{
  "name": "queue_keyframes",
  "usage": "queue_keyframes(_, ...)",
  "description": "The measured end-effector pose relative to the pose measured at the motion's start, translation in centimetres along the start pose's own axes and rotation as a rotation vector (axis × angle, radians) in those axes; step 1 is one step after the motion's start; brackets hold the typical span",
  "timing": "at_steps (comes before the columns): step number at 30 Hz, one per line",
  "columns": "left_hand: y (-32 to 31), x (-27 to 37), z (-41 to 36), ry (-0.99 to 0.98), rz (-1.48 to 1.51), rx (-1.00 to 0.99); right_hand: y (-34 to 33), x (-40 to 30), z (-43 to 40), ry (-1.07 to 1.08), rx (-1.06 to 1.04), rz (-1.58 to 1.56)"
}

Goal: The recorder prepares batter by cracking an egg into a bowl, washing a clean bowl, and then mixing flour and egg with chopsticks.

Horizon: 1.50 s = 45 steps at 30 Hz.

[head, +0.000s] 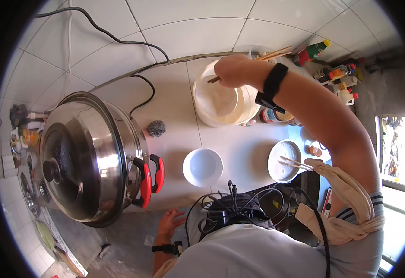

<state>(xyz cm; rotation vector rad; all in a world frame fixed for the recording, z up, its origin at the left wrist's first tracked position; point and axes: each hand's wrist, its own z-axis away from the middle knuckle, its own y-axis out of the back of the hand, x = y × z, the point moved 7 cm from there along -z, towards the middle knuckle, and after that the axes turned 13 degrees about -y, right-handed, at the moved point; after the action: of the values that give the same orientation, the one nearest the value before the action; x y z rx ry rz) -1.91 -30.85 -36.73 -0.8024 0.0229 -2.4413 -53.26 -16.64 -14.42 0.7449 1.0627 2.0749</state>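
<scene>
My right hand [233,71] is closed around a pair of wooden chopsticks [274,54], over the rim of a large white tub [202,116]. Inside the tub sits a pale round bowl [223,100]; its contents are hard to make out. Down beside my body, my left hand [170,222] hangs below the counter's front edge, fingers apart and holding nothing. On the counter before me stands a white bowl [202,167]. Farther right, a second bowl [283,147] holds a whitish mixture, with two light chopsticks [294,163] leaning in it.
A big lidded steel steamer pot [84,163] with red handles fills the left. Near it lies a steel wool scrubber [156,128]. Jars [270,115] stand beside the tub, eggshells [315,150] lie to the right, and several bottles [341,76] line the wall. A black cable [119,41] runs along the tiles.
</scene>
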Motion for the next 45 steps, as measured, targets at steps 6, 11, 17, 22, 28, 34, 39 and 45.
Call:
queue_keyframes(6,0.0,0.9,0.0,-0.027,0.006,-0.036,2.2,3.7,2.5,-0.131,0.114,-0.109)
queue_keyframes(11,0.9,1.1,0.0,-0.039,-0.011,-0.068,3.5,6.0,4.9,-0.201,0.164,-0.16)
queue_keyframes(17,0.5,2.4,0.1,-0.105,-0.037,-0.119,4.5,7.8,8.8,-0.298,0.158,-0.316)
queue_keyframes(22,0.0,3.2,0.3,-0.144,-0.059,-0.139,4.9,7.0,12.0,-0.253,0.256,-0.309)
queue_keyframes(28,-0.6,3.9,-0.4,-0.221,-0.064,-0.212,5.5,2.3,17.0,-0.075,0.404,-0.417)
queue_keyframes(34,-0.5,4.3,0.1,-0.202,-0.076,-0.225,1.8,-4.6,18.2,-0.099,0.317,-0.315)
queue_keyframes(39,0.7,3.5,0.9,-0.225,-0.045,-0.199,-2.7,-10.8,16.5,-0.123,0.049,-0.042)
queue_keyframes(45,1.5,2.9,1.5,-0.233,-0.007,-0.169,-6.0,-15.9,14.9,-0.096,-0.046,0.142)
